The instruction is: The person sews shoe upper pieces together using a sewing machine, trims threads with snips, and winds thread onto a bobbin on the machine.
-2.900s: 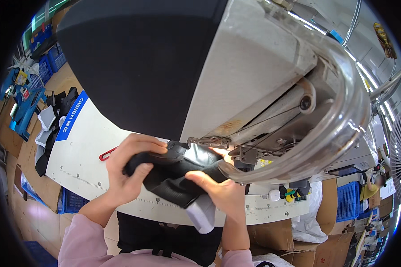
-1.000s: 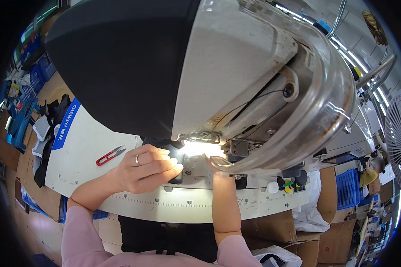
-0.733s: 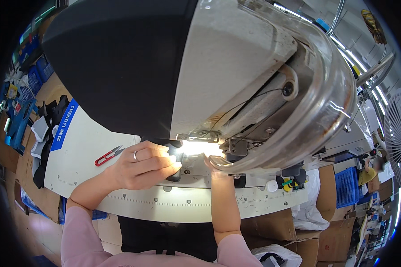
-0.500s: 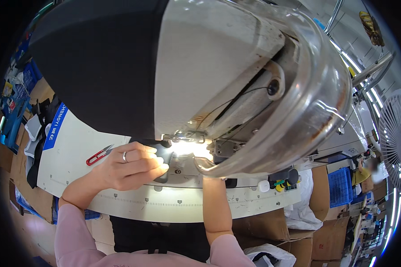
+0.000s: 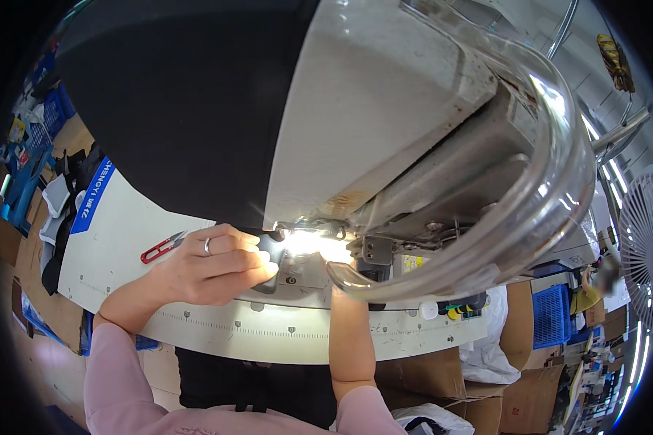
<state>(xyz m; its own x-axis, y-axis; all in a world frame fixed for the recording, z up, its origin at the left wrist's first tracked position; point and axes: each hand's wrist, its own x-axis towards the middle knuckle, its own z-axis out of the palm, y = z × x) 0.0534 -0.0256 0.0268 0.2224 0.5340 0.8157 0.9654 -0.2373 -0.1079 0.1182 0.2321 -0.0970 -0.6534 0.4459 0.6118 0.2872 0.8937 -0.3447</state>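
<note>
My left hand (image 5: 218, 265), with a ring on one finger, is closed, its fingertips on a smooth dark grey piece (image 5: 270, 284) beside the sewing machine's lit needle area. The hand covers much of the piece, and its kind is hard to make out. My right hand (image 5: 335, 251) reaches into the bright light under the machine head (image 5: 370, 109). Glare and the curved clear shield (image 5: 559, 188) hide its fingers. Left of my left hand, red-handled thread snips (image 5: 161, 248) lie on the white table (image 5: 116, 254).
A black cover (image 5: 189, 109) hangs over the machine's left side. Dark and white pieces (image 5: 62, 210) are heaped by the table's left edge. A white round object (image 5: 428, 310) sits at the right front. Cardboard boxes (image 5: 533, 399), a blue crate (image 5: 551, 315) and another person (image 5: 588, 293) are at right.
The view has shifted slightly, so the machine head and shield appear farther right. Both hands stay near the lit needle area, with the left still closed at the dark grey piece.
</note>
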